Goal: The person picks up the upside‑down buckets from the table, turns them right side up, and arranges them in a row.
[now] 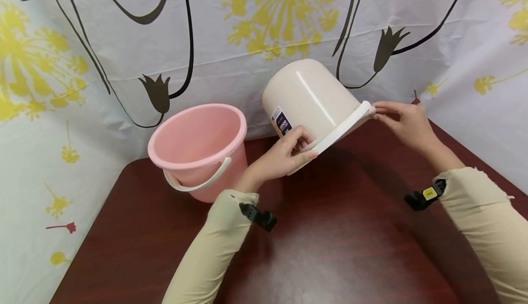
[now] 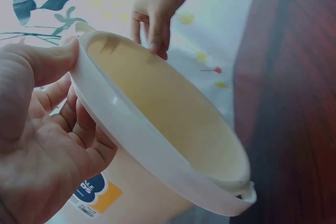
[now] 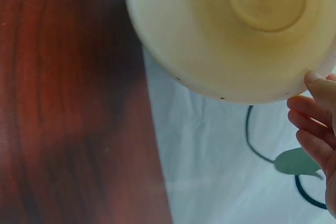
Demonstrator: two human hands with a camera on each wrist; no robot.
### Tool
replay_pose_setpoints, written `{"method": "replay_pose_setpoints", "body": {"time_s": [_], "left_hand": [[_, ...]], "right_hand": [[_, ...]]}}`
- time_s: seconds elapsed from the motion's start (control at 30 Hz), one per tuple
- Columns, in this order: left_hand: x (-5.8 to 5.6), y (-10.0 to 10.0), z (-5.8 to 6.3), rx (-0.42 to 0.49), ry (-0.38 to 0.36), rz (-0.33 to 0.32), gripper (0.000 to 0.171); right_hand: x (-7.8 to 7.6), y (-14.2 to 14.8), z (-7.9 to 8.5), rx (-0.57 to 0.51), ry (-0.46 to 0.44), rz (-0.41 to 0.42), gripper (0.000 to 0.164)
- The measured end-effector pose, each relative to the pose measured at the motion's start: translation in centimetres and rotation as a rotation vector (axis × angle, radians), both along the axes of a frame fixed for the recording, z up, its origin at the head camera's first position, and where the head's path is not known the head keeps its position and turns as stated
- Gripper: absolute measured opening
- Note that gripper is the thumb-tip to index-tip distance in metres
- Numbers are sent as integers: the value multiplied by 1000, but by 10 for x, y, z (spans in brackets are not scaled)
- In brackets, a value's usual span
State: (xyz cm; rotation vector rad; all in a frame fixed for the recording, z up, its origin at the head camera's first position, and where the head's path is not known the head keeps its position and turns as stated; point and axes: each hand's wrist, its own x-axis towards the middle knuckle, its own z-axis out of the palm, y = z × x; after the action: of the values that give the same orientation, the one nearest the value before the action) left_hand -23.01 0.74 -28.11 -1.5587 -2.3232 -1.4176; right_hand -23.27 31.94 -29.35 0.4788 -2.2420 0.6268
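A cream bucket is tipped mouth-down and tilted above the table, its base toward the wall. My left hand grips its near rim, thumb over the white handle lying along the rim and fingers curled beneath. At the rim's right end, my right hand pinches the edge between thumb and fingers. The left wrist view shows a blue and orange label below the left hand. Inside the bucket, the right wrist view shows a bare, round-marked bottom.
A pink bucket stands upright at the back left, its white handle hanging down in front. The dark red table meets a white patterned cloth at the back and sides.
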Motion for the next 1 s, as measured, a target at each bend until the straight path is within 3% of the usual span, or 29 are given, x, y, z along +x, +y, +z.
{"method": "replay_pose_setpoints", "body": {"time_s": [0.33,0.73,0.87,1.0], "left_hand": [[5,-2,17,110,-59,0,18],[5,-5,15,358,-320,-85,12],[5,-7,12,432,-407,-94,9],[5,-10,7,488,-542,-105,9]], "right_hand": [[4,-4,34,-59,-17,81,26],[9,-14,61,-82,-29,-4,21],[7,-18,67,-35,-60,-43,21],[6,-20,69,5,-104,-56,22]]}}
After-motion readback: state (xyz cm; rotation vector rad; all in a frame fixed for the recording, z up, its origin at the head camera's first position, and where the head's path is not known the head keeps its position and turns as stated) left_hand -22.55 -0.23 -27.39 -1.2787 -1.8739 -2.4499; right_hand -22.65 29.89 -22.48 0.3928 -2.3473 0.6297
